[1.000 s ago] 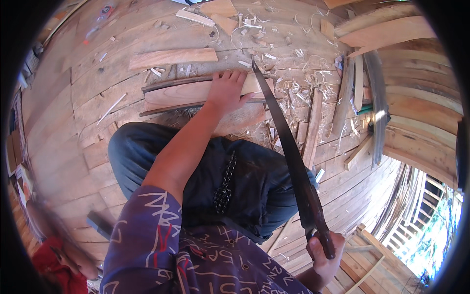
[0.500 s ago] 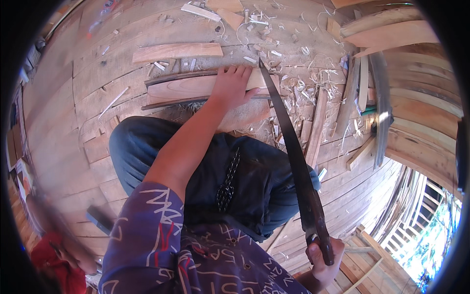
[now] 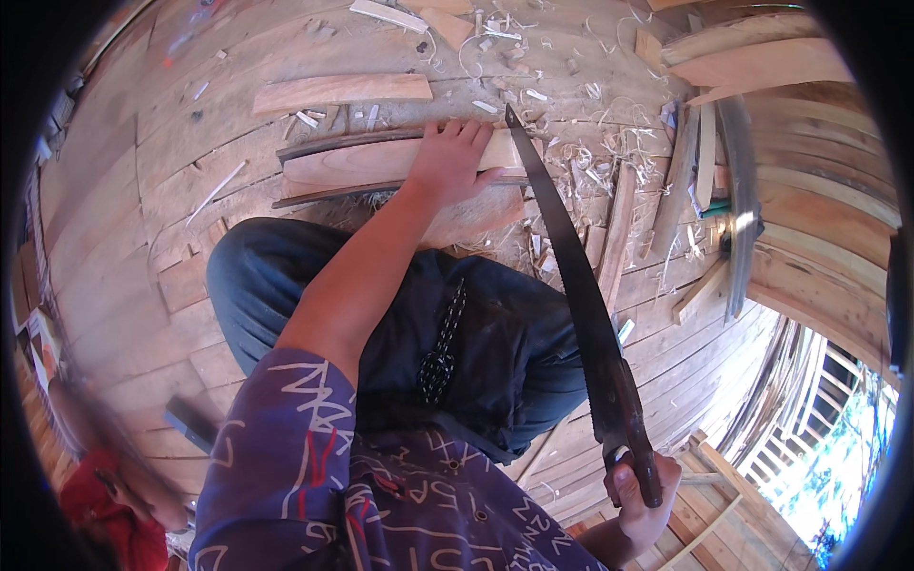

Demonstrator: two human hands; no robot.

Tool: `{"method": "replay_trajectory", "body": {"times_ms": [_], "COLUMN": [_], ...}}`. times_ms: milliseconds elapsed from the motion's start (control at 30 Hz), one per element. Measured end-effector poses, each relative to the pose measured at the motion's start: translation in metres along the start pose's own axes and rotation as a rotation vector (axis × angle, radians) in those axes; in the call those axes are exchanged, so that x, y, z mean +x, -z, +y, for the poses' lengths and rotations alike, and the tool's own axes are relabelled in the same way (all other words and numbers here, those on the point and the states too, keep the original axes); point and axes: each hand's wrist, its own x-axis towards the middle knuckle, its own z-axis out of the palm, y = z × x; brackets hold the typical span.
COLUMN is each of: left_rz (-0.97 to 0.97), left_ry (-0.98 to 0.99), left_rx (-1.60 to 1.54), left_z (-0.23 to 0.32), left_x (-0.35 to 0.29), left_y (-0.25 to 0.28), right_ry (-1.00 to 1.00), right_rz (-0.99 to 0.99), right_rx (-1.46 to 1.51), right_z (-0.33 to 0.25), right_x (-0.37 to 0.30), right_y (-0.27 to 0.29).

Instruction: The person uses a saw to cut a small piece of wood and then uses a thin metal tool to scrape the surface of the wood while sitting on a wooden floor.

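Observation:
My right hand (image 3: 644, 490) is wrapped round the dark handle of a handsaw (image 3: 577, 262). The saw's long blade slants up and away to the left, and its tip lies over the right end of a pale wooden board (image 3: 352, 164). Across that board, near its right end, my left hand (image 3: 453, 160) lies flat with the fingers over the far edge and the thumb stretched toward the blade. Dark strips (image 3: 324, 198) run along the board's near and far edges. Whether the teeth touch the wood I cannot tell.
Beyond the board lies another wood piece (image 3: 343, 92). Shavings and offcuts (image 3: 590, 167) litter the plank floor around the saw tip. Longer strips (image 3: 617, 233) and stacked boards (image 3: 819, 219) are at the right. Another person's arm and red clothing (image 3: 114, 509) show at lower left.
The saw handle and my right hand have shifted slightly to the right and up. My left hand stays on the board.

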Motion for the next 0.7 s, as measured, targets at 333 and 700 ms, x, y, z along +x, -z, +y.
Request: {"method": "replay_trajectory", "body": {"times_ms": [333,700], "left_rz": [-0.047,-0.019], "left_ry": [0.068,0.048], "left_rx": [-0.045,-0.026], "left_z": [-0.002,-0.004], "left_x": [0.003,0.004], "left_y": [0.002,-0.002], "right_ry": [-0.163,-0.072], "right_rz": [-0.004,-0.022], "right_rx": [0.112,0.101], "right_z": [0.005,0.007], "right_x": [0.049,0.050], "right_y": [-0.034,-0.033]}}
